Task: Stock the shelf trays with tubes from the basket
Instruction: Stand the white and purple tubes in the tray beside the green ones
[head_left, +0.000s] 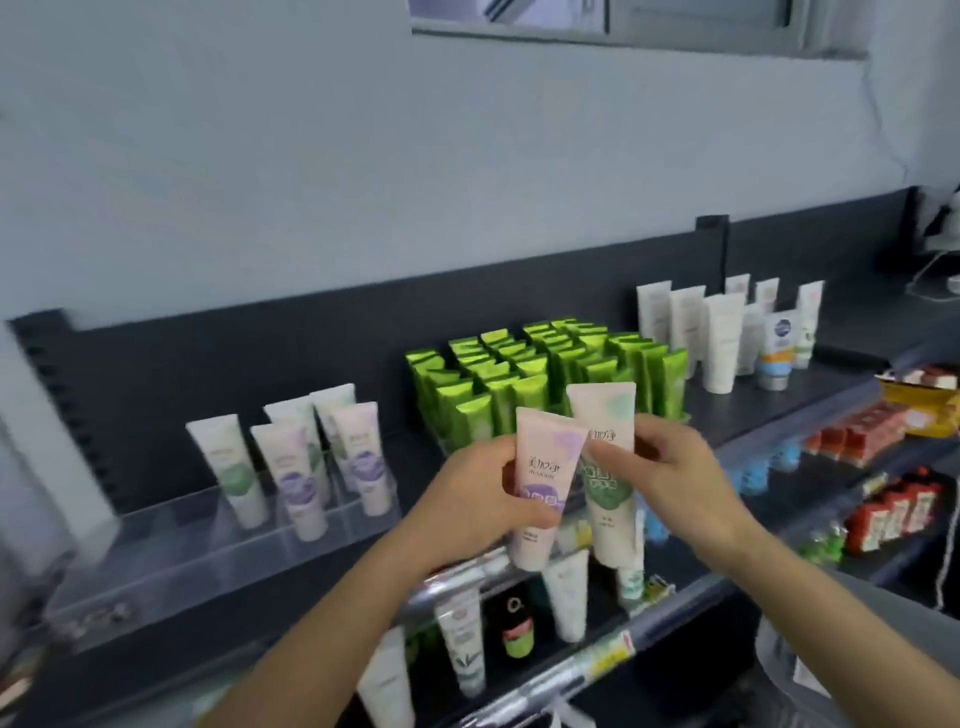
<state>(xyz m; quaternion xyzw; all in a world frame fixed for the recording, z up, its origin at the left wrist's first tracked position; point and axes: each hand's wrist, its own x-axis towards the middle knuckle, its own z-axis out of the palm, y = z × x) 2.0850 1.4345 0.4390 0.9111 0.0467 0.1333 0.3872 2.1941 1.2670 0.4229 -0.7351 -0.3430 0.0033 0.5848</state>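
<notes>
At the left of the frame, a clear tray (218, 566) sat along the front of the dark shelf (779, 410), divided into lanes. A handful of pale tubes stood in it on their caps: a green-marked one (231, 470) furthest left, then several purple-marked ones (291, 478) beside and behind it, the rearmost blurred.

Right of the tray, at the middle of the frame, a dense block of bright green tubes (530, 374) stood packed in rows on the same shelf.

In front of that block, at centre frame, the left hand (478, 509) gripped a pink tube with a purple label (545, 478), cap down, fingers and thumb curled round its lower half. Just to its right, the right hand (680, 473) pinched a taller pale tube with a green label (608, 467), also cap down. The two tubes were side by side, edges overlapping, both held clear of the shelf.

Below the hands, more pale tubes (569, 597) leaned on a lower level, partly hidden by the forearms.

Toward the upper right, white tubes (722, 338) stood grouped on the shelf. At the right edge, red packs (893, 509) lined the lower shelves.
</notes>
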